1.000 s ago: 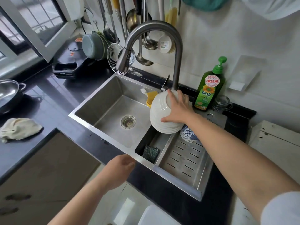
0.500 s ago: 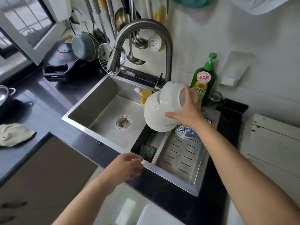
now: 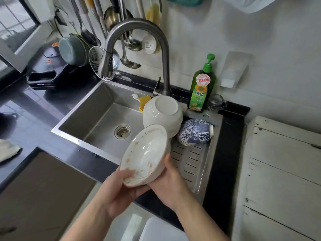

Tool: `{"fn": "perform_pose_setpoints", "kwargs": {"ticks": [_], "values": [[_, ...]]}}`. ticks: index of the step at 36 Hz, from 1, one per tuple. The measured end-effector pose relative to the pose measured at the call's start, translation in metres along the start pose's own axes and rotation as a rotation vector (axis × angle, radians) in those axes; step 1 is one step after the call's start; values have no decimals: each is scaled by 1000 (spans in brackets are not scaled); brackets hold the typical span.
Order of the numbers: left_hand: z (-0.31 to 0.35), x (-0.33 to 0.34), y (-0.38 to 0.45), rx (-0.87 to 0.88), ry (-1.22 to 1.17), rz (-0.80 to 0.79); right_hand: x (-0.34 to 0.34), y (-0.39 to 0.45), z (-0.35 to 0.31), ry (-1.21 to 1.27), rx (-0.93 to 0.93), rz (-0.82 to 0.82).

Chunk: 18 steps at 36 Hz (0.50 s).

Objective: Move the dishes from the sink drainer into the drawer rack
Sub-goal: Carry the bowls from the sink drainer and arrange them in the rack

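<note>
A white bowl with a faint orange pattern (image 3: pixel 145 154) is held tilted over the front edge of the sink, its inside facing me. My left hand (image 3: pixel 119 190) grips its lower rim, thumb inside. My right hand (image 3: pixel 171 185) cups its underside from the right. Behind it a stack of white bowls (image 3: pixel 163 113) lies upside down at the back of the steel drainer (image 3: pixel 192 164). A blue-and-white patterned bowl (image 3: pixel 195 132) lies on its side next to the stack. The drawer rack is not in view.
The sink basin (image 3: pixel 104 119) with its drain lies to the left, under a tall curved faucet (image 3: pixel 139 49). A green soap bottle (image 3: pixel 202 87) and a glass cup (image 3: pixel 216 101) stand behind the drainer. A white cabinet (image 3: pixel 281 171) stands on the right. Utensils hang on the wall.
My right hand lifted one bowl off the stack and brought it toward me. My left hand rose from the counter edge and took hold of the bowl's rim.
</note>
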<state>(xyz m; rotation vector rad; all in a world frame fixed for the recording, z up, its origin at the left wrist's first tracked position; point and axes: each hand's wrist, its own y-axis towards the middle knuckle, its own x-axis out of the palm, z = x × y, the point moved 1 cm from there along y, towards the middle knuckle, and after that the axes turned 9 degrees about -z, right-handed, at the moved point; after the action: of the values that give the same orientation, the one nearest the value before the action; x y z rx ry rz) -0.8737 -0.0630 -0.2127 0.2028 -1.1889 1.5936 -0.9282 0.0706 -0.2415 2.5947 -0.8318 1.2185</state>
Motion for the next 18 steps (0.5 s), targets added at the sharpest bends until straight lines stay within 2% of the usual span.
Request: {"fn": "perform_pose_setpoints", "kwargs": {"ticks": [4,7,9,12,14,16,18], "values": [[6,-24,-15,54,-71,119,-3,4,4,-210,77,23],[13,-41,-23,135,-112,219,-19,16,-11,-495,215,-33],[17,-52,-27,194,-103,304,-39,32,-30,-751,211,107],[19,-57,-32,267,-35,386,-62,62,-80,-1199,43,420],[18,-58,-36,290,-12,419,-78,86,-114,-1523,-23,531],[14,-60,-39,297,-20,440,-90,109,-138,-1775,109,507],[11,-61,-42,293,-21,458,-101,127,-144,-1906,297,436]]}}
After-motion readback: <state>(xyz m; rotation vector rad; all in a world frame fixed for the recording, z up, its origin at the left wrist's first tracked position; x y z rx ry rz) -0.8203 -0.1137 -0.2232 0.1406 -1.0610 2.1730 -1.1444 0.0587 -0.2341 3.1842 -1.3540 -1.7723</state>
